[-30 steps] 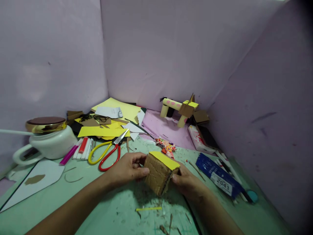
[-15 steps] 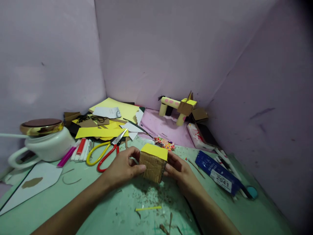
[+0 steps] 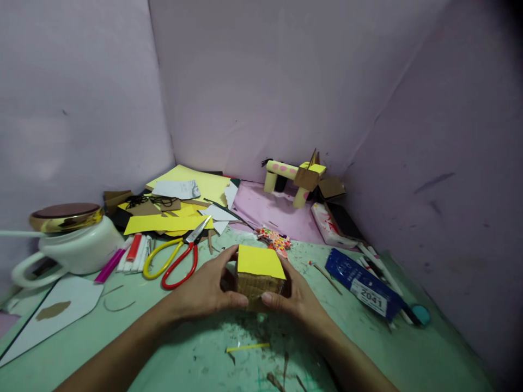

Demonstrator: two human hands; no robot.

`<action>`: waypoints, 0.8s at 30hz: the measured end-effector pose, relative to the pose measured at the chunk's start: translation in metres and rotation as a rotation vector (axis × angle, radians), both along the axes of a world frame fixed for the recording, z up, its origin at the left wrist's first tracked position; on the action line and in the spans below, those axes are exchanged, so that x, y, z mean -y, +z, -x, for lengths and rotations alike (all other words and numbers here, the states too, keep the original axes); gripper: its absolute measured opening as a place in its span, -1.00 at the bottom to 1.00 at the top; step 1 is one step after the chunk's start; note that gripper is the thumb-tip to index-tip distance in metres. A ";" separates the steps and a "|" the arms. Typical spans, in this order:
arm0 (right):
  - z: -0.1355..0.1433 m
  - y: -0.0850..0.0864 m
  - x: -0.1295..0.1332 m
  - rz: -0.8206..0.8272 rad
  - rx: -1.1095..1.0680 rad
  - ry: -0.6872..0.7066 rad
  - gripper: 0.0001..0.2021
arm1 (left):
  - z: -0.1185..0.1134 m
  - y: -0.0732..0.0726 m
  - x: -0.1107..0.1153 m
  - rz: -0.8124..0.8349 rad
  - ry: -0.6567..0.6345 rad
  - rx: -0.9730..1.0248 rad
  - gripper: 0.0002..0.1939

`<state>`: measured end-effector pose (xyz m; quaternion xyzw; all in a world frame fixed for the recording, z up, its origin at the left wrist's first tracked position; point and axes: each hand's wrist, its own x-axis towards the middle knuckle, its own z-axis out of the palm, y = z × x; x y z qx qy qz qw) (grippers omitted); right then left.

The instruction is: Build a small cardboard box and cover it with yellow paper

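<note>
A small cardboard box (image 3: pixel 260 283) with a yellow paper top (image 3: pixel 260 262) is between my two hands over the green tabletop. My left hand (image 3: pixel 216 286) grips its left side, thumb on the front face. On the right side my right hand (image 3: pixel 292 288) holds it too, with the thumb across the front. The fingers behind the box are partly hidden. Beyond my left hand lie scissors (image 3: pixel 189 250) with one yellow and one red handle. A thin yellow paper strip (image 3: pixel 248 347) and brown scraps lie below the box.
Paper and cardboard scraps (image 3: pixel 163 223) pile up at back left, near markers (image 3: pixel 134 251) and a lidded white mug (image 3: pixel 77 245). A paper animal figure (image 3: pixel 292 175) stands at the back. On the right lies a blue packet (image 3: pixel 363 286) labelled 2041.
The box has tipped toward me and dropped slightly, so more of its yellow top shows. My right thumb has come round onto the front face.
</note>
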<state>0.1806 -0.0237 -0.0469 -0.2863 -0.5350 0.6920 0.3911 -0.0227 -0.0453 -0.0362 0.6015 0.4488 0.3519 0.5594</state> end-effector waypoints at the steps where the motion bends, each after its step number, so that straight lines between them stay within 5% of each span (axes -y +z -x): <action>1: 0.000 -0.001 0.000 -0.003 -0.002 -0.001 -0.27 | 0.000 0.000 0.000 -0.005 -0.019 0.023 -0.20; 15: 0.000 -0.014 0.002 -0.149 0.088 -0.065 -0.18 | 0.001 0.002 0.000 -0.034 -0.010 -0.021 -0.11; 17: -0.003 -0.016 0.002 -0.311 0.172 -0.080 -0.17 | 0.000 0.000 0.001 -0.139 0.010 -0.109 -0.13; 21: -0.009 -0.019 -0.001 -0.919 0.282 -0.219 -0.25 | 0.000 -0.006 0.002 -0.417 0.093 -0.236 -0.09; 24: -0.009 -0.019 -0.002 -1.183 0.342 -0.340 -0.28 | 0.002 -0.008 0.001 -0.261 0.135 -0.113 -0.02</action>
